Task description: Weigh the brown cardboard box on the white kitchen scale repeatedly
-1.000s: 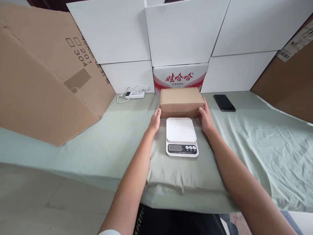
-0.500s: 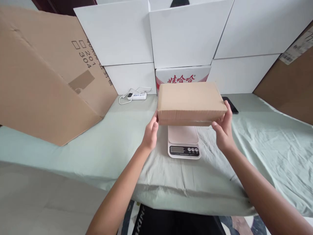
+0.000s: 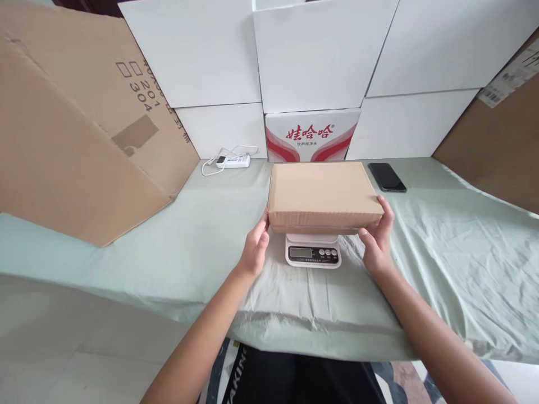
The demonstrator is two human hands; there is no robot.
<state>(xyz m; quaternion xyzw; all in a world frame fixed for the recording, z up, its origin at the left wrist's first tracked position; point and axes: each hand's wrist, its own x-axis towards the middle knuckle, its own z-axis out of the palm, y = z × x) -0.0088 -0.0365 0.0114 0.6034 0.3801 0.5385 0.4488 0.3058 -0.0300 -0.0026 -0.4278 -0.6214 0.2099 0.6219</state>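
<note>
A closed brown cardboard box [image 3: 322, 193] lies flat over the white kitchen scale [image 3: 313, 252], covering its platform; only the scale's display strip and buttons show below it. My left hand [image 3: 256, 247] grips the box's left end and my right hand [image 3: 376, 238] grips its right end. Whether the box rests on the platform or hovers just above it cannot be told.
A pale green sheet [image 3: 442, 247] covers the surface. A black phone [image 3: 387, 177] lies at the back right, a white power strip [image 3: 233, 161] at the back left. A red-and-white printed carton [image 3: 312, 136] and white boxes line the back; a large brown cardboard sheet [image 3: 76, 129] leans on the left.
Both hands lifted the box from behind the scale, brought it toward me and lowered it over the scale's platform.
</note>
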